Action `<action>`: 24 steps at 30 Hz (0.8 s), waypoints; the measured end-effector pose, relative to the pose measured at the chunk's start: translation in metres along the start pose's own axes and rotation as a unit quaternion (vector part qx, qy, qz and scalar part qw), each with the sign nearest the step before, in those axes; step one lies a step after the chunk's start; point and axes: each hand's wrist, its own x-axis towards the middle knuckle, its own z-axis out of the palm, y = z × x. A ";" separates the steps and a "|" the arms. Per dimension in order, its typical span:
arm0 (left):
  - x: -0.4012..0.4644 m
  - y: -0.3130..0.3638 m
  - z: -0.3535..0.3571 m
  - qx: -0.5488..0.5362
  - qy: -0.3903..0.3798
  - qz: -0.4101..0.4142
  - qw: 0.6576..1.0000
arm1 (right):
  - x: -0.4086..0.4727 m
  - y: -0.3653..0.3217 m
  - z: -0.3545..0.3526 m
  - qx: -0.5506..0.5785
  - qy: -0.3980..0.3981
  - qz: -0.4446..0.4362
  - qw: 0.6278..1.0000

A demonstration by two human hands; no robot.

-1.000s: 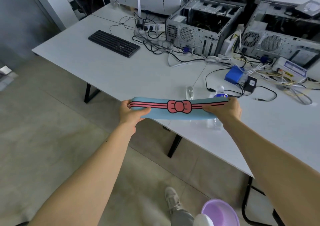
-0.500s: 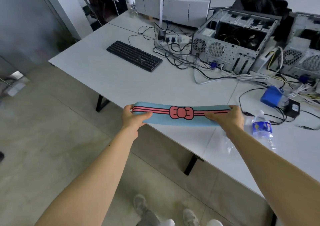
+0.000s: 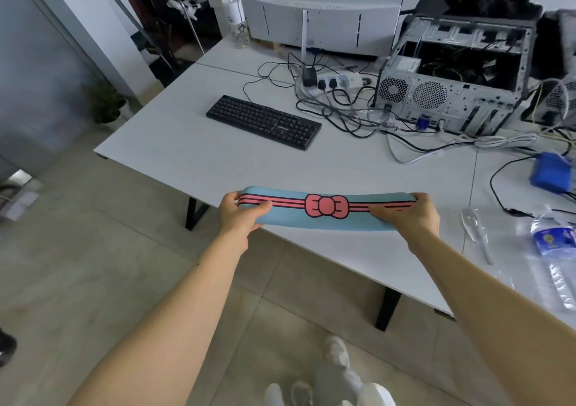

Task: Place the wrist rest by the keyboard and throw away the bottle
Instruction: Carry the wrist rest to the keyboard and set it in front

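I hold a long blue wrist rest [image 3: 324, 218] with pink stripes and a pink bow, level above the near edge of the white table [image 3: 193, 153]. My left hand [image 3: 240, 215] grips its left end and my right hand [image 3: 411, 215] grips its right end. The black keyboard [image 3: 265, 121] lies further back on the table, slanted, well apart from the rest. A clear plastic bottle [image 3: 556, 250] with a blue label lies on its side at the table's right edge.
An open computer case [image 3: 452, 94] stands at the back right with a power strip [image 3: 336, 81] and tangled cables [image 3: 349, 112] beside it. A blue box [image 3: 550, 172] and clear plastic wrapping [image 3: 480, 231] lie at the right. An upright bottle [image 3: 232, 13] stands at the back.
The view has shifted left, so the keyboard now sits nearer the middle and the bottle nearer the right edge. Both hands still hold the wrist rest, carried leftward along the table's near edge.
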 end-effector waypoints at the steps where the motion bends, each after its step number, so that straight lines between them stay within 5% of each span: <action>1: 0.010 0.003 -0.004 0.001 -0.003 -0.002 1.000 | 0.002 -0.005 0.009 -0.001 0.002 0.002 1.000; 24: 0.249 0.068 -0.100 0.051 -0.009 -0.071 0.996 | 0.063 -0.136 0.230 -0.038 0.002 0.025 0.999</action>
